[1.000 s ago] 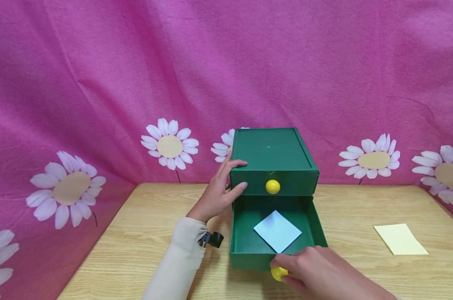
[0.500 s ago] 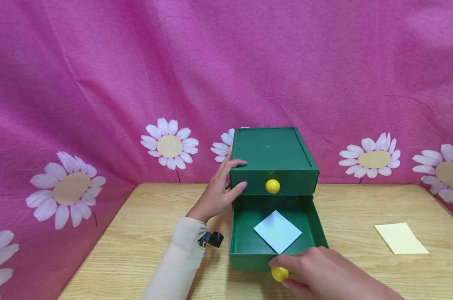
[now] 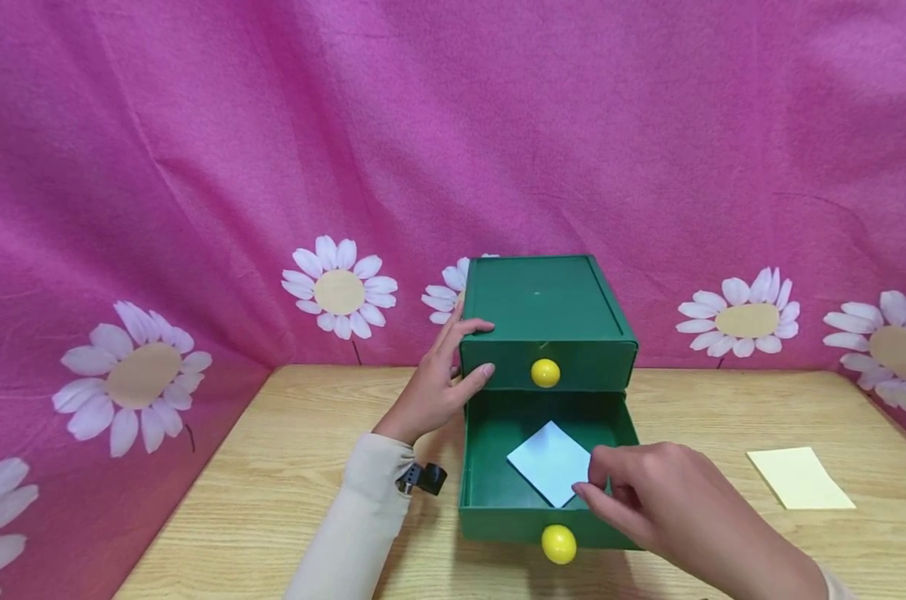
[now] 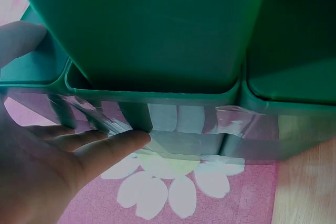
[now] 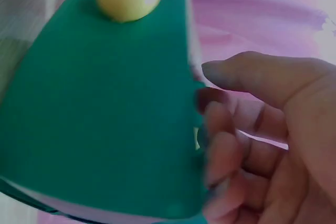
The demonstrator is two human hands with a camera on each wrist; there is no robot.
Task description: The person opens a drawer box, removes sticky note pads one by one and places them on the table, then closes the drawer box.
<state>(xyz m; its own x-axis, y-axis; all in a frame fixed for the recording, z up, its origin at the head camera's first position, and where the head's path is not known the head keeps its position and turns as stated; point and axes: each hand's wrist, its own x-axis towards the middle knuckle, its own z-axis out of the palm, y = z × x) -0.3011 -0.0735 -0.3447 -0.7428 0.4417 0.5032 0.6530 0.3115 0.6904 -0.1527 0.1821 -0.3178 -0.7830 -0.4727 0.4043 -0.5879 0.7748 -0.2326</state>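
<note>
A green two-drawer cabinet (image 3: 543, 300) stands on the table, its upper drawer closed and its lower drawer (image 3: 490, 492) pulled out. Inside the lower drawer lies a light-blue square of sticky notes (image 3: 548, 458), turned like a diamond. My left hand (image 3: 437, 387) rests on the cabinet's left front corner, thumb on the front; in the left wrist view its fingers (image 4: 113, 153) lie along the side. My right hand (image 3: 666, 492) is over the drawer's right front corner, fingers bent, thumb apart from the index finger. Its fingertips hide the blue square's right corner; contact is unclear.
Yellow knobs are on the upper drawer (image 3: 546, 373) and the lower drawer, whose knob (image 3: 559, 544) juts toward me. A pale-yellow sticky-note pad (image 3: 801, 477) lies on the wooden table (image 3: 272, 500) at right. Behind hangs a pink flowered cloth (image 3: 453, 125).
My right hand has let go of the lower drawer's yellow knob and moved up over the drawer's right front corner. The left hand, drawer and blue square stay put.
</note>
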